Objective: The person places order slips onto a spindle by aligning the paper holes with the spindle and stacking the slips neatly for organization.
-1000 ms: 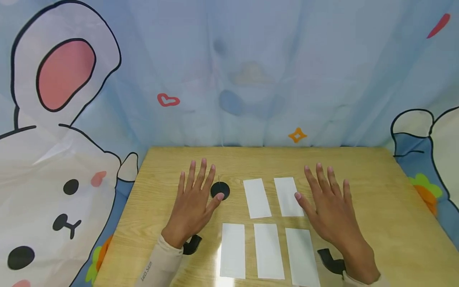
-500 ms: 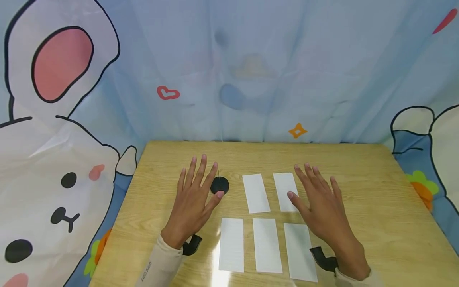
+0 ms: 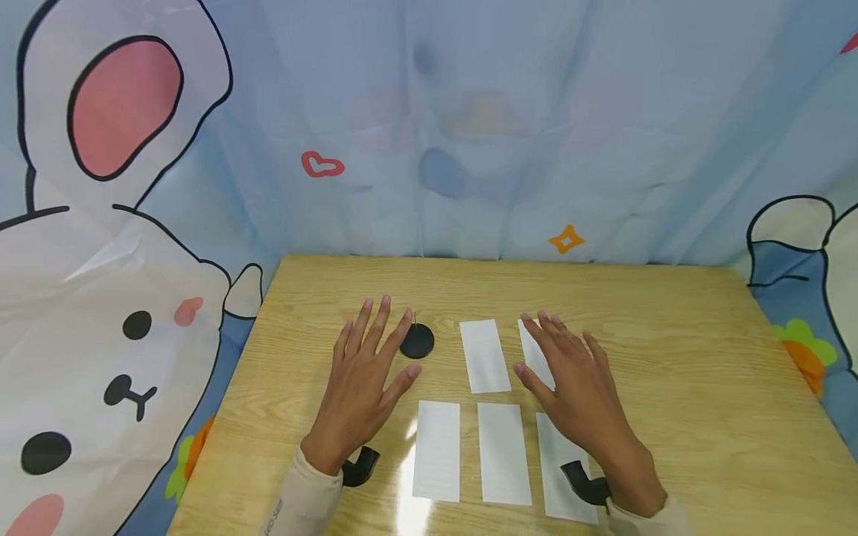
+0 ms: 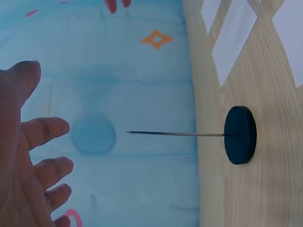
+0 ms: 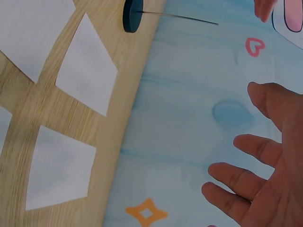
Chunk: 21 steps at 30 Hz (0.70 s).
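My left hand [image 3: 358, 391] hovers with spread fingers over the left part of the table, holding nothing. Beside its fingertips stands a round black base [image 3: 417, 341] with a thin upright metal spike [image 4: 175, 134], seen whole in the left wrist view. Five white paper slips lie flat: two in the back row, one at left [image 3: 485, 357] and one at right [image 3: 536, 357], and three in front, left [image 3: 436, 452], middle [image 3: 505, 454] and right [image 3: 559, 469]. Above the right-hand slips my right hand [image 3: 579, 394] is held with fingers extended, partly covering them.
The wooden table [image 3: 704, 387] reaches back to a light blue printed curtain [image 3: 603, 149]. A large rabbit picture [image 3: 74, 298] fills the curtain's left side. Black curved pieces show at both wrists, left [image 3: 360, 467] and right [image 3: 585, 484].
My right hand has moved left, from beside the slips to over the right-hand ones. My left hand has stayed nearly where it was. The head view has tilted slightly, shifting the table upward.
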Available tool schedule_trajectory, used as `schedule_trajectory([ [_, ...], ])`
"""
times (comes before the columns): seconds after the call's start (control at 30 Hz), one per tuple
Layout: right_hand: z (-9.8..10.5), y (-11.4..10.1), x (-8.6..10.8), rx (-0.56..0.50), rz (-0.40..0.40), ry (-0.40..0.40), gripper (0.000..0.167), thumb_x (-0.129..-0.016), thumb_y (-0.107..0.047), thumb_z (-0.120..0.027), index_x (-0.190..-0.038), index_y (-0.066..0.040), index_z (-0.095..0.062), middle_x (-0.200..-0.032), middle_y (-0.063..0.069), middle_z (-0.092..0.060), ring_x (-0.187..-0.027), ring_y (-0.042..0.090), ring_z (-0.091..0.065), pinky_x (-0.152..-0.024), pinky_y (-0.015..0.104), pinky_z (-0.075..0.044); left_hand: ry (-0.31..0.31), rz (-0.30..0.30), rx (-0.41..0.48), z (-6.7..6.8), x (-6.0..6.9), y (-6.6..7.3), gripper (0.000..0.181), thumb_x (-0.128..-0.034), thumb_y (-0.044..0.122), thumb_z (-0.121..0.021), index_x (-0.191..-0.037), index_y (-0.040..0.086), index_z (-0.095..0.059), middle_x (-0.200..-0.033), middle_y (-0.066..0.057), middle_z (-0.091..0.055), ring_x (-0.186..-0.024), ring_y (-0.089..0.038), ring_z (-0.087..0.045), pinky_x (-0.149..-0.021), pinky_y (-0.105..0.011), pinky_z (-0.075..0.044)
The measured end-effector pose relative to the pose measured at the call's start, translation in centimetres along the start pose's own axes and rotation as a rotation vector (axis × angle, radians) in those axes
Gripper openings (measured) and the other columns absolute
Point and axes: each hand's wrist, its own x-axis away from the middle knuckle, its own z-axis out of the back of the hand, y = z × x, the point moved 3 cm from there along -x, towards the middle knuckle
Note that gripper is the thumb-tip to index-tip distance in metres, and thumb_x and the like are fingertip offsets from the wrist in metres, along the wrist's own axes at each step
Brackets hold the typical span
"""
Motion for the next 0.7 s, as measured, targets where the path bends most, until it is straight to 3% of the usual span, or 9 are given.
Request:
schedule_trajectory([
  [0.47, -1.6, -1.0, -0.7, -0.041, 0.084, -0.01, 0.075, -0.095, -0.027, -0.08, -0.162, -0.023, -0.046, -0.163, 0.016, -0.051, -0.15, 0.039, -0.048, -0.122, 0.067, -0.026, 0.142, 0.005, 0.098, -1.2, 2.3, 0.1, 0.061, -0.1064, 0.046, -0.062, -0.161, 0.023, -0.049, -0.173, -0.006, -0.037, -0.164, -0.032, -0.027, -0.122, -0.064, -0.03],
  [0.7, -2.8, -1.7, -1.1, -0.091, 0.109, -0.034, 0.07, -0.092, -0.028, -0.084, -0.155, -0.022, -0.055, -0.157, 0.012, -0.059, -0.145, 0.034, -0.055, -0.121, 0.065, -0.03, 0.187, 0.047, 0.119, -1.9, 3.7, 0.0, 0.065, -0.0945, 0.037, -0.08, -0.154, 0.022, -0.058, -0.164, -0.01, -0.051, -0.158, -0.033, -0.038, -0.114, -0.067, -0.039],
])
